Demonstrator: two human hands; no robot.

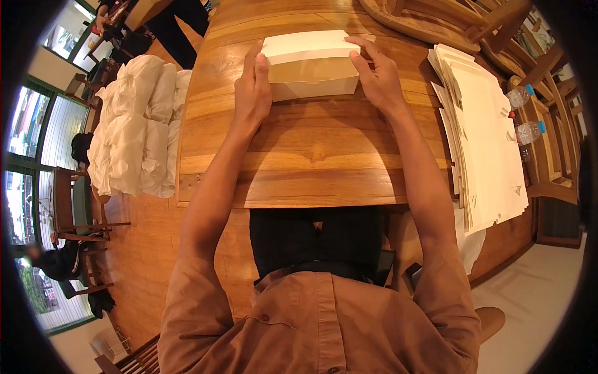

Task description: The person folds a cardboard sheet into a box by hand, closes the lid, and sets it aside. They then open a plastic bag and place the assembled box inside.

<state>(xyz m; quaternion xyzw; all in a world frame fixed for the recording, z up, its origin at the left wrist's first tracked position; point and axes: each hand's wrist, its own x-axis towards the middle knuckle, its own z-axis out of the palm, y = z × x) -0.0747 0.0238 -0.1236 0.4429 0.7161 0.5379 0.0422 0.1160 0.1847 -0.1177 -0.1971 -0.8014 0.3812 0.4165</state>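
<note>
A white cardboard box point(314, 87) stands near the far part of the wooden table point(311, 156), its lid raised and partly folded over the top, with a gap showing at the front. My left hand point(254, 84) holds the box's left side, thumb at the lid's front corner. At the right side, my right hand point(377, 75) grips the lid's corner between thumb and fingers. The box's inside is mostly hidden.
Flat white cardboard sheets point(483, 137) lie stacked at the right, beside two water bottles point(528, 133). Stacked white plastic bags point(134, 128) stand left of the table. Wooden chairs point(554, 124) are at the right. Another person point(177, 25) stands beyond the table.
</note>
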